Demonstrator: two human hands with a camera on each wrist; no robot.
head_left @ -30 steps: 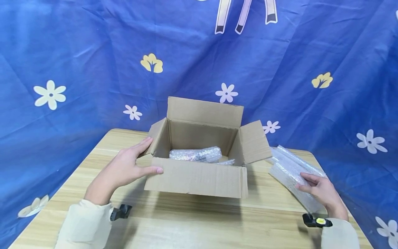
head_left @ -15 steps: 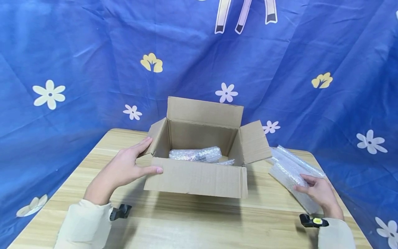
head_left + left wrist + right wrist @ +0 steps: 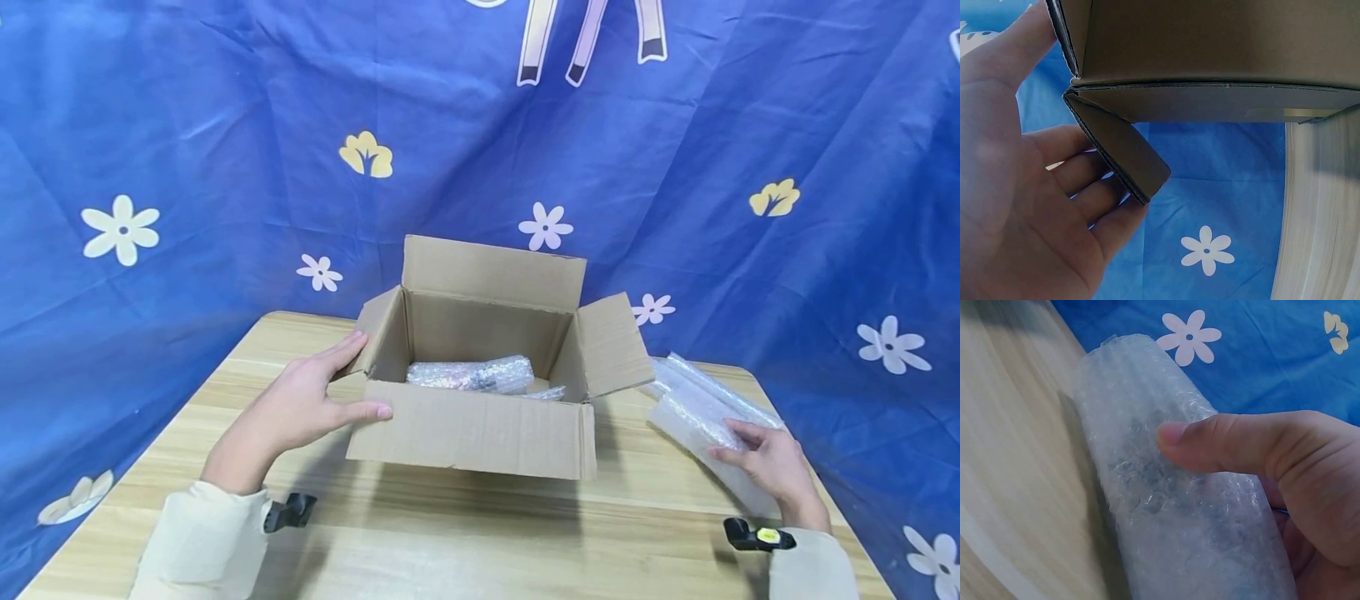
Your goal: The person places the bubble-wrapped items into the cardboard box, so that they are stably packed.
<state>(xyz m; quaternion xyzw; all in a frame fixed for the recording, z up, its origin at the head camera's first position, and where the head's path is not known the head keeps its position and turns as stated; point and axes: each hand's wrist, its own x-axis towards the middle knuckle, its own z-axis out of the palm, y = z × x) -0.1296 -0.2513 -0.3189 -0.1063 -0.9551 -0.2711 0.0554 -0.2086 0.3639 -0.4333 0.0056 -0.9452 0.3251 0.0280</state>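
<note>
An open cardboard box (image 3: 465,429) stands mid-table with its flaps spread outward. At its front left corner my left hand (image 3: 300,404) holds the flaps, thumb on the front one and fingers at the left one. In the left wrist view, the side flap (image 3: 1119,147) covers those fingertips. A bubble-wrapped bundle (image 3: 472,375) lies inside the box. On the right side of the table my right hand (image 3: 776,467) grips another bubble-wrapped bundle (image 3: 1160,481), thumb across its top and fingers mostly hidden at its far side. Its contents are blurred by the wrap.
Another length of bubble wrap (image 3: 720,387) lies behind the gripped bundle, close to the table's right edge. A blue cloth (image 3: 465,133) with flower prints hangs right behind the wooden table (image 3: 450,542).
My right hand has shifted slightly left along the bubble-wrapped bundle. The left hand, the box and its contents stay in place.
</note>
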